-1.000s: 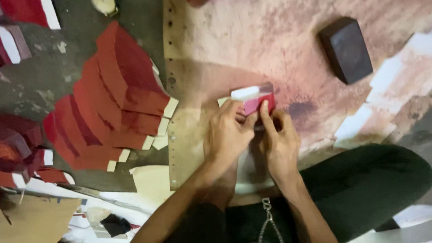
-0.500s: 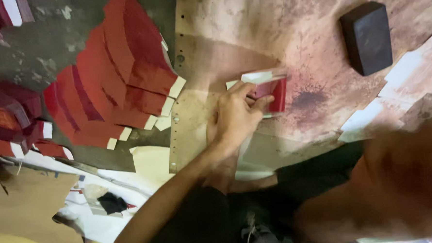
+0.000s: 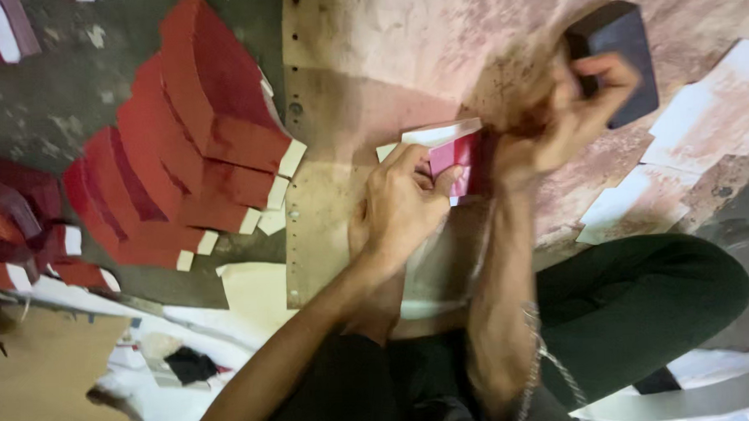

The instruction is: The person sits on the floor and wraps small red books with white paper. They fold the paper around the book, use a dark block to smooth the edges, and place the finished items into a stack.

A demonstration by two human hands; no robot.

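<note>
A small red-and-white folded card piece [image 3: 449, 152] is being pinned to the stained pink work board [image 3: 367, 51] by the left hand [image 3: 401, 203], with the fingers spread flat over it and the thumb pressed near its red face; it is lying near the middle of the board, just in front of the seated person. The right hand [image 3: 568, 109] is being held up near the black block [image 3: 616, 53] at the board's far side, with the fingers curled towards it, but the hand is so blurred that it cannot be told whether the block is being gripped, only touched, or not yet reached. Judging from the fanned stack of red folded pieces [image 3: 183, 160] lying to the left of the board, a good many pieces seem to be finished already, while the one under the left hand appears to be only partly formed. How many flat blanks are being kept back cannot be told; pale sheets [image 3: 700, 146] are lying at the right edge. The lower part of the card piece is being hidden by the left hand, more red pieces [image 3: 5, 227] are being cut off at the left border, and the clutter [image 3: 179, 366] at the lower left is too dim to make out.
</note>
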